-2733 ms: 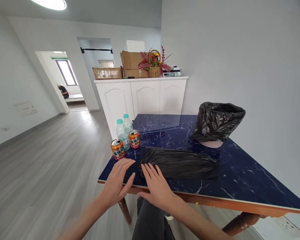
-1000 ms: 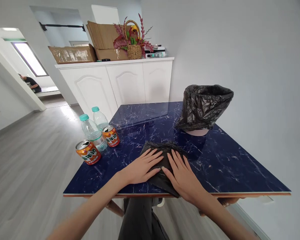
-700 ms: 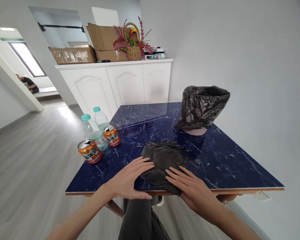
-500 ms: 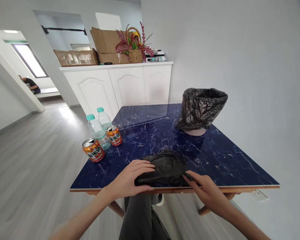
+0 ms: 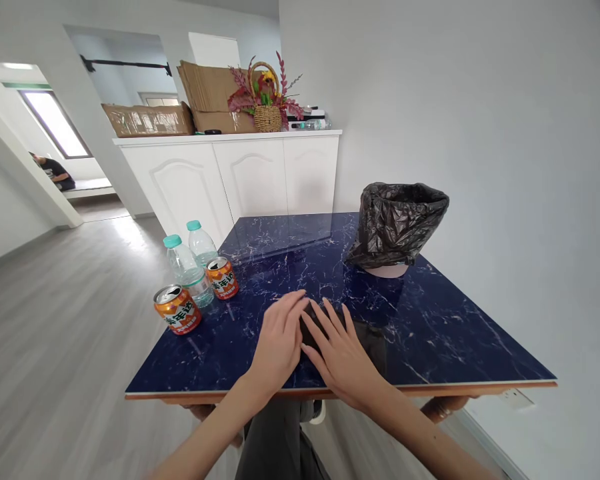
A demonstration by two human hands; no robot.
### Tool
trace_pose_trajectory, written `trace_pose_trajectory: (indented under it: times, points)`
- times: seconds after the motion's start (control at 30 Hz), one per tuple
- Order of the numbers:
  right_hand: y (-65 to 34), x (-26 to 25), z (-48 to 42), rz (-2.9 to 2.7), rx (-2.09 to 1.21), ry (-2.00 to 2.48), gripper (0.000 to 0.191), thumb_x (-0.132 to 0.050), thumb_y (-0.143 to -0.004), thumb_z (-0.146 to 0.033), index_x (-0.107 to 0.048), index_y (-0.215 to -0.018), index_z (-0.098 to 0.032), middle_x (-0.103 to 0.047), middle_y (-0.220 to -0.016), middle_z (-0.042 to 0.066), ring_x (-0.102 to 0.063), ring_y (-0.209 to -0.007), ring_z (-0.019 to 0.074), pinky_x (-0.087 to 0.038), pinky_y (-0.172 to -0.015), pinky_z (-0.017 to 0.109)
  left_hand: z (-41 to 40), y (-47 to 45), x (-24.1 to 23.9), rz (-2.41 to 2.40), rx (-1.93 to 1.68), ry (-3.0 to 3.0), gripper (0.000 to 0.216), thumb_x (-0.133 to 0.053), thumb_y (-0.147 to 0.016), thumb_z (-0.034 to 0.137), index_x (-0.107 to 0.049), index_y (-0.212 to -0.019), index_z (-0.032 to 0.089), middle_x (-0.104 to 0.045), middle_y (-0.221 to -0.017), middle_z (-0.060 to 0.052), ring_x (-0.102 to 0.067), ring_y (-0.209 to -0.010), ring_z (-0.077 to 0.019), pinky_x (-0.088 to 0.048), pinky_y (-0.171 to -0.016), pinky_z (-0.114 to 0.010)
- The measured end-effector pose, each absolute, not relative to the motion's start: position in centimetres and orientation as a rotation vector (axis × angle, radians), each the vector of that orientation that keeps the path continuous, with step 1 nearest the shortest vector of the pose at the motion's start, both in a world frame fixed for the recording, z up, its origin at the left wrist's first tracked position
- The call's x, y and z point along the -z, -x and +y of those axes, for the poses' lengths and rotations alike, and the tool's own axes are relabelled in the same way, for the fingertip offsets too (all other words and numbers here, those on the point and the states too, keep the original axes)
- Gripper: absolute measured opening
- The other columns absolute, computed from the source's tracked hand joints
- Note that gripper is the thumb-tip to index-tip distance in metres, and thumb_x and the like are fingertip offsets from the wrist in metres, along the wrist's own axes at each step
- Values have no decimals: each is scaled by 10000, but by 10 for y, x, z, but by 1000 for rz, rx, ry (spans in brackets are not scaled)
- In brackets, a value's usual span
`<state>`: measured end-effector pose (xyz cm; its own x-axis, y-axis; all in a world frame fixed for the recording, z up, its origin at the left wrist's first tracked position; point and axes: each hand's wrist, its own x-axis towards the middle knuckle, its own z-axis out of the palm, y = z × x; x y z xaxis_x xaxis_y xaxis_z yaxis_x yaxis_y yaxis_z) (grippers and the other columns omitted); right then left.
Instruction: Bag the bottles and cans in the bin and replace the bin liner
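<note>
A black plastic bag [image 5: 373, 339] lies flattened near the front edge of the blue marble-patterned table [image 5: 290, 267]. My right hand [image 5: 341, 353] rests on it palm down, fingers stretched and spread. At the bag's left end is my left hand [image 5: 279, 333], its fingers extended close together and its fingertips almost touching those of the right. Both hands cover much of the bag's left part. Farther back on the right stands a bin [image 5: 387, 271] lined with another black bag [image 5: 397, 227], its mouth open upward.
Two orange cans [image 5: 178, 310] and two clear bottles with teal caps [image 5: 186, 267] stand along the table's left edge. Behind the table, a white cabinet [image 5: 250, 173] carries cardboard boxes [image 5: 147, 120] and a flower basket [image 5: 267, 119]. A person [image 5: 55, 172] sits in the far room.
My hands have come together over the bag; the right one moved left and let go of the bag's right end. The crumpled bag is now flatter.
</note>
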<state>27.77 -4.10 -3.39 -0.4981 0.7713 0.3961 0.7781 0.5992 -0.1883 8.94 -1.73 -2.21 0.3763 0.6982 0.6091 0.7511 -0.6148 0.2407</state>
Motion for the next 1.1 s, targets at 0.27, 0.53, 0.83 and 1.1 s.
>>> trace_pose_trajectory:
  times: [0.27,0.53,0.83,1.1]
  points:
    - [-287,49,-15,-2527,-240,1260,619,-240,-1135,-549,-374,-1667,-262,-269,-1763,64,-215,-1638,321,-203,-1308,661,-15,-60,33,-1516,1157,2599,426,-431,-1081,200,-457,-1499,278,-559,-1568,-101,-469,-1513,-267,-422,-1239,-534]
    - [-293,52,-7,-2528,-304,1249,610,-240,-1134,-568,-333,-1679,-310,-227,-1771,16,-176,-1650,272,-177,-1330,623,-15,-41,42,-1904,1336,2543,308,-528,-1056,375,-591,-1340,274,-687,-1352,-93,-661,-1272,-278,-522,-1129,-521]
    - [-381,61,30,-2522,-267,1264,573,-344,-1127,-548,-363,-1661,-340,-296,-1752,31,-219,-1639,232,-189,-1334,573,-16,-40,39,-1970,1405,2510,270,-569,-1013,402,-652,-1226,260,-736,-1254,-88,-694,-1190,-278,-546,-1079,-512]
    - [-503,66,57,-2582,-294,1403,594,-227,-1134,-528,-285,-1690,-327,-193,-1778,-4,-136,-1651,235,-104,-1347,527,-17,-41,40,-1957,1398,2549,255,-553,-1020,396,-653,-1210,258,-735,-1235,-85,-692,-1202,-266,-540,-1086,-505]
